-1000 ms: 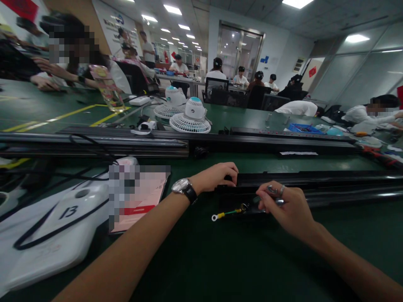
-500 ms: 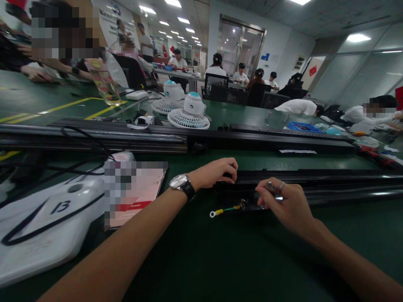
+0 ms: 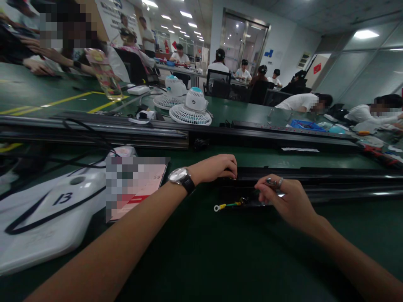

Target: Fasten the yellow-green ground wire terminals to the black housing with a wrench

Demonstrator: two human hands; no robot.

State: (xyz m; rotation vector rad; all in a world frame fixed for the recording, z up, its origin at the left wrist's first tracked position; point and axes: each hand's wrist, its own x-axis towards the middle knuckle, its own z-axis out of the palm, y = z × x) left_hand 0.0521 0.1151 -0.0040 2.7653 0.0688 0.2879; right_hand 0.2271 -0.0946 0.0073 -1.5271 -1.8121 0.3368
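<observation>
My left hand point(image 3: 220, 167), with a watch on its wrist, has its fingers curled at the left end of a long black rail point(image 3: 292, 172). What lies under those fingertips is hidden. My right hand point(image 3: 280, 195) is pinched around a small shiny metal object point(image 3: 271, 181) that I cannot make out, over a second black rail point(image 3: 349, 193). Left of this hand, a green wire with yellow sleeves point(image 3: 231, 205) sticks out of the near rail's end and has a ring terminal at its tip.
White fans point(image 3: 192, 110) stand behind long dark bars point(image 3: 267, 138) across the green table point(image 3: 195, 256). A white device marked 13 point(image 3: 59, 222) and a pink booklet point(image 3: 143, 184) lie left. A blue tray point(image 3: 307, 125) sits at the back right. Several people sit beyond.
The view has shifted slightly, and my hands sit a little higher in it. The left fingers have shifted slightly at the rail end. The right hand keeps its pinch.
</observation>
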